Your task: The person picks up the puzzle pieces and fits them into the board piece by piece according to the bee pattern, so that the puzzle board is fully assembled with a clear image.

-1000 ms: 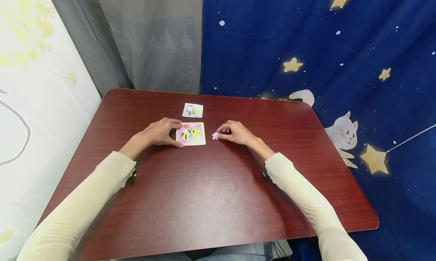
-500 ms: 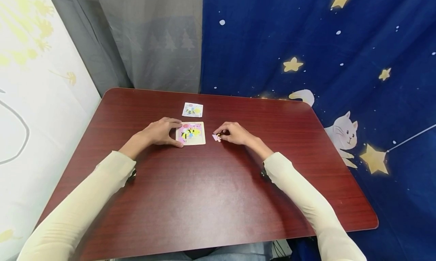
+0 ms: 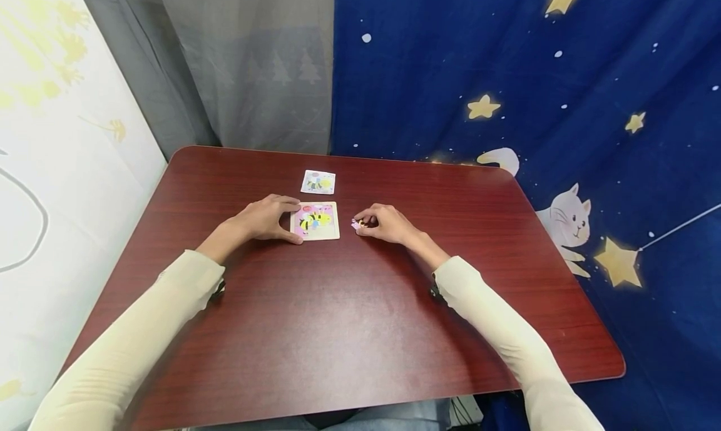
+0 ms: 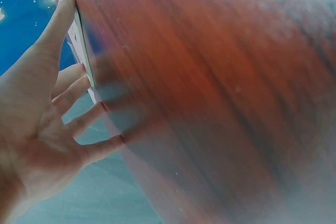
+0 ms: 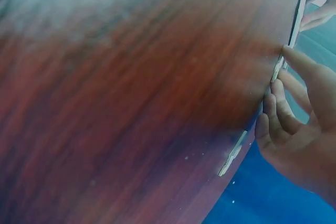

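Note:
A square jigsaw puzzle board [image 3: 322, 231] with a yellow-and-black bee picture on pink lies on the table; pale backing shows at its lower right. My left hand [image 3: 263, 218] holds the board's left side, thumb at the near corner, index finger at the far one. In the left wrist view its other fingers spread along the table. Right of the board, my right hand [image 3: 388, 223] pinches a small pink jigsaw piece [image 3: 355, 224] between thumb and fingers, close to the tabletop. The right wrist view has loose jigsaw pieces [image 5: 232, 153] beside that hand, mostly hidden by it in the head view.
Behind the board lies a square card [image 3: 318, 182] printed with a paler bee picture. The dark red wooden table [image 3: 338, 331] reaches back to a grey curtain [image 3: 253, 74] and a blue starry curtain [image 3: 428, 62].
The right hand has shifted slightly toward me, its fingers opening a little over the pieces and then closing on one. The left hand and the board have stayed in place.

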`<state>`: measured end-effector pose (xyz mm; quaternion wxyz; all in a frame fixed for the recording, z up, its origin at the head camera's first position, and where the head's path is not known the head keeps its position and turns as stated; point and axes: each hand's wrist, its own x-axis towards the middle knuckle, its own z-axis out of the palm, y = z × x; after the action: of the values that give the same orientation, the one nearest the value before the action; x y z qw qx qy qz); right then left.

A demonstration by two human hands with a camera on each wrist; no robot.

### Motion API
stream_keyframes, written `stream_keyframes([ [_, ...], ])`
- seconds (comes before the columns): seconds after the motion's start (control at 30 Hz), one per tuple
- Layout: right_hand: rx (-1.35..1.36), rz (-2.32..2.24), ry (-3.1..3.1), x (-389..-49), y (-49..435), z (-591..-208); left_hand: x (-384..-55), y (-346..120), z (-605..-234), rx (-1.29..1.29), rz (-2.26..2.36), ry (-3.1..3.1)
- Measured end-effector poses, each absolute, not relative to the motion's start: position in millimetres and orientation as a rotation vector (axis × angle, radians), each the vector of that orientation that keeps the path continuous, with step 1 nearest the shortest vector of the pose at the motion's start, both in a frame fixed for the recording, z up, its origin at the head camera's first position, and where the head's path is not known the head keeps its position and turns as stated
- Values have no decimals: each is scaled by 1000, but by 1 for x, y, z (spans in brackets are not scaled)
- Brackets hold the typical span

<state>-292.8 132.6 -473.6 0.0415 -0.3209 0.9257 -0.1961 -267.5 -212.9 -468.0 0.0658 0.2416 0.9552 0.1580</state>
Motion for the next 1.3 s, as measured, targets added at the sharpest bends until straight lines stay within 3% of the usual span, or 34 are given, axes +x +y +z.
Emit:
stream_keyframes([
  [1.3,-1173,-788,2720,-295,111,-466,-266,-213,-468,716,477,2883],
])
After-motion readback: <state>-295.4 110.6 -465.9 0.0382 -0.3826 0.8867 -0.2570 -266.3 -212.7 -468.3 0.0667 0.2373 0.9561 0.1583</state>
